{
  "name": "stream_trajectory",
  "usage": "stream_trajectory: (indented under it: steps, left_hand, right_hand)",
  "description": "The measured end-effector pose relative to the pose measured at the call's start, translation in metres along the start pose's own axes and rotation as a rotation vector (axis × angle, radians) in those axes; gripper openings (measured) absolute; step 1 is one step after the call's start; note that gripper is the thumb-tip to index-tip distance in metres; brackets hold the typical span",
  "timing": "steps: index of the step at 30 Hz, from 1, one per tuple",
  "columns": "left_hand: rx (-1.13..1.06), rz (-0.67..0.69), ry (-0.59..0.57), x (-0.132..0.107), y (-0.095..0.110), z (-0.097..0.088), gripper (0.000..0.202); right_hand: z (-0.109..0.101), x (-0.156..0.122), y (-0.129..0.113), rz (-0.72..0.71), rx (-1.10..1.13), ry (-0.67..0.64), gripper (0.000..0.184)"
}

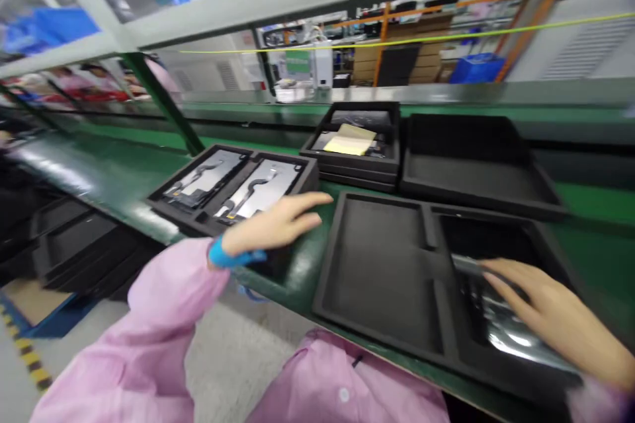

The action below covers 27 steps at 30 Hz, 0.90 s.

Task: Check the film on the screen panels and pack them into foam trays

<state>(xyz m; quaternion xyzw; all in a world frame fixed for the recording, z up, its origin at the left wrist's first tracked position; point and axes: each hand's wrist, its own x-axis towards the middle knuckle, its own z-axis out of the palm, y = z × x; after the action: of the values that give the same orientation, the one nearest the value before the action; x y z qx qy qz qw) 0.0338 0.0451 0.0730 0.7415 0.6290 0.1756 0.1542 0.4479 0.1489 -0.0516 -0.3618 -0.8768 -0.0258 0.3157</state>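
The left hand (280,221) is empty, fingers parted; the right hand (540,304) meets clear film (513,337) (grip unclear) in a tray (384,271) whose divider (445,317) presumably separates contents.

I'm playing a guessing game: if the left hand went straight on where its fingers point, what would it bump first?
Probably the left rim of the black tray under the right hand; depth is unclear, so the left hand might pass above it.
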Motion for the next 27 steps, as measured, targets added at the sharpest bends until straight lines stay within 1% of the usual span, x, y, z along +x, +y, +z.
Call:
stream_trajectory:
  steps: [1,2,3,4,5,6,7,9,10,11,12,14,16,17,18,19,21,22,23,25,27]
  left_hand:
    - [-0.191,0.179,-0.127,-0.003,0.026,0.020,0.042]
    - [-0.362,0.319,-0.276,-0.005,0.048,0.041,0.042]
    - [-0.503,0.412,-0.379,-0.006,0.066,0.064,0.041]
    - [-0.611,0.433,-0.392,-0.004,0.079,0.087,0.039]
    - [-0.690,0.363,-0.328,-0.001,0.088,0.112,0.035]
    - [-0.767,0.225,-0.191,0.005,0.094,0.136,0.031]
    - [-0.788,0.142,-0.105,0.011,0.098,0.159,0.031]
    - [-0.811,0.039,-0.011,0.022,0.101,0.195,0.035]
    - [-0.812,0.015,0.007,0.025,0.101,0.208,0.035]
    - [-0.813,-0.001,0.016,0.027,0.100,0.217,0.034]
    - [-0.814,-0.011,0.020,0.028,0.099,0.222,0.033]
    - [-0.820,-0.018,0.013,0.026,0.098,0.226,0.030]
    - [-0.840,-0.024,-0.001,0.026,0.100,0.225,0.029]
    - [-0.855,-0.037,-0.004,0.027,0.103,0.225,0.030]
    - [-0.873,-0.057,-0.001,0.029,0.108,0.225,0.036]
    - [-0.894,-0.081,0.006,0.031,0.115,0.225,0.046]
    - [-0.949,-0.112,0.022,0.038,0.131,0.224,0.073]
    - [-0.979,-0.107,0.033,0.040,0.139,0.221,0.082]
    - [-1.008,-0.080,0.046,0.041,0.147,0.217,0.084]
    - [-1.047,0.006,0.091,0.039,0.157,0.202,0.071]
    - [-1.093,0.059,0.158,0.031,0.160,0.183,0.054]
  right_hand:
    - [0.006,0.004,0.010,0.032,-0.021,-0.077,0.042]
    - [0.013,0.009,0.021,0.081,-0.051,-0.120,0.040]
    - [0.019,0.017,0.030,0.121,-0.078,-0.165,0.039]
    - [0.026,0.025,0.039,0.163,-0.108,-0.210,0.039]
    - [0.032,0.034,0.045,0.196,-0.134,-0.252,0.038]
    - [0.038,0.042,0.050,0.218,-0.153,-0.290,0.035]
    - [0.043,0.050,0.052,0.228,-0.167,-0.326,0.032]
    - [0.052,0.060,0.051,0.242,-0.189,-0.375,0.032]
    - [0.056,0.063,0.048,0.253,-0.200,-0.388,0.033]
    - [0.059,0.065,0.045,0.271,-0.211,-0.394,0.033]
    - [0.062,0.066,0.042,0.292,-0.221,-0.397,0.033]
    - [0.063,0.068,0.037,0.331,-0.222,-0.405,0.031]
    - [0.058,0.075,0.032,0.367,-0.199,-0.411,0.031]
    - [0.052,0.082,0.029,0.387,-0.182,-0.406,0.033]
    - [0.043,0.090,0.024,0.407,-0.165,-0.390,0.035]
    - [0.034,0.100,0.017,0.424,-0.148,-0.362,0.038]
    - [0.011,0.123,-0.003,0.441,-0.114,-0.274,0.046]
    - [-0.001,0.134,-0.015,0.437,-0.094,-0.222,0.049]
    - [-0.012,0.144,-0.027,0.429,-0.075,-0.171,0.051]
    - [-0.033,0.157,-0.047,0.390,-0.017,-0.101,0.051]
    - [-0.052,0.156,-0.057,0.365,0.065,-0.043,0.048]
